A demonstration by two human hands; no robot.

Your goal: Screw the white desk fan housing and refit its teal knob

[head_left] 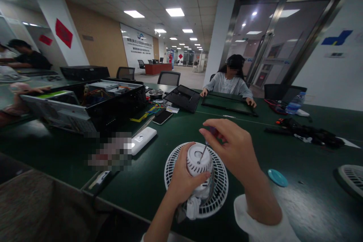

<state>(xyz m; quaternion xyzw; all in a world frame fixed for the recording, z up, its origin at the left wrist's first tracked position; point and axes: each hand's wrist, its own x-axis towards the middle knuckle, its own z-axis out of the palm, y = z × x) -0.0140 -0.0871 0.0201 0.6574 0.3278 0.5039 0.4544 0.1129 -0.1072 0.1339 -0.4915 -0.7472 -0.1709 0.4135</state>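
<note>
A white fan [199, 155] rests on the green table with its round slatted grille [221, 187] underneath and the motor housing facing up. My left hand [183, 176] is wrapped round the side of that housing. In my right hand [231, 143] is a screwdriver [203, 152], its handle mostly hidden by my fingers. The shaft slants down and its tip meets a small hole in the top of the housing. Whether a screw sits in that hole I cannot tell. A light blue round disc [278, 177] lies to the right of my right forearm.
To the left stands an opened computer case [113, 109], with a phone [162, 117] and a white oblong device [144, 139] nearer me. Across the table a person [231, 79] holds a black frame [227, 104]. A bottle [295, 103] and another white grille [353, 177] are at right.
</note>
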